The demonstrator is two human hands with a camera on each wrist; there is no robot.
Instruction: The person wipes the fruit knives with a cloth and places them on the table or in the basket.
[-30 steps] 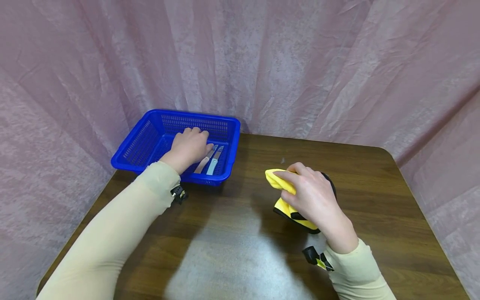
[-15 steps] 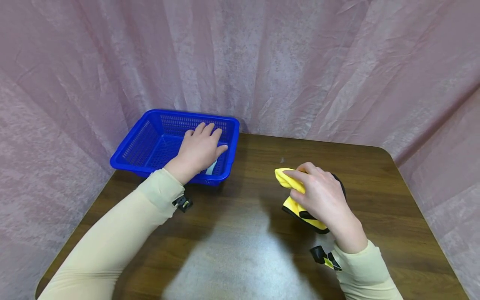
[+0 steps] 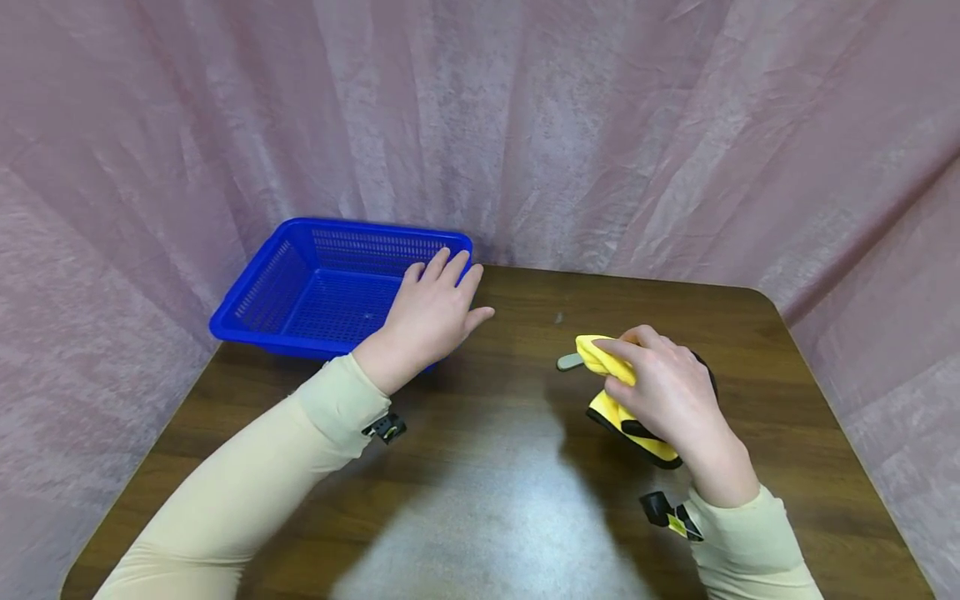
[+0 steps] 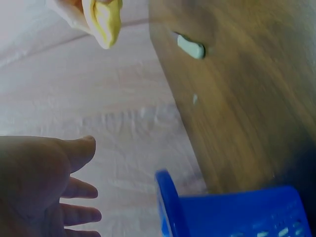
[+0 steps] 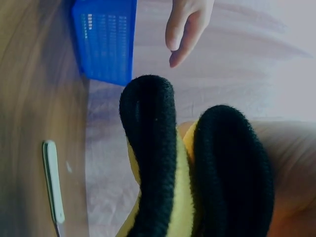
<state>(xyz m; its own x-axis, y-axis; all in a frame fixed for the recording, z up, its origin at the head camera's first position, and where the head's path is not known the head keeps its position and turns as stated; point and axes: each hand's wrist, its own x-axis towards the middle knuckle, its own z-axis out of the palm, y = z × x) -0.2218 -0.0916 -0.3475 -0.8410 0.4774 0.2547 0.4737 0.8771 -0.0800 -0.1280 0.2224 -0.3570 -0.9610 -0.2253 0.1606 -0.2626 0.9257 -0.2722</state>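
Observation:
My left hand [image 3: 427,321] hovers at the right end of a blue plastic basket [image 3: 300,340], its fingers straight and spread, holding nothing. This hand hides the basket's right part from the head view. A folded yellow cloth with black edging [image 3: 611,362] is gripped in my right hand [image 3: 671,396], pinched between thumb and fingers. Past the cloth's left side shows the pale green handle of a knife [image 3: 570,362] lying on the table. The right wrist view shows more of this knife [image 5: 54,182], with the start of its blade at the lower frame edge.
The brown wooden table [image 3: 480,442] reaches back to a pink curtain [image 3: 525,125], which also hangs at both sides. A small pale mark [image 3: 558,317] lies on the tabletop between the basket and the knife.
My left hand has moved right, from inside the basket to over its right rim, fingers now spread. My right hand has shifted right with the cloth, and the knife handle has come into view.

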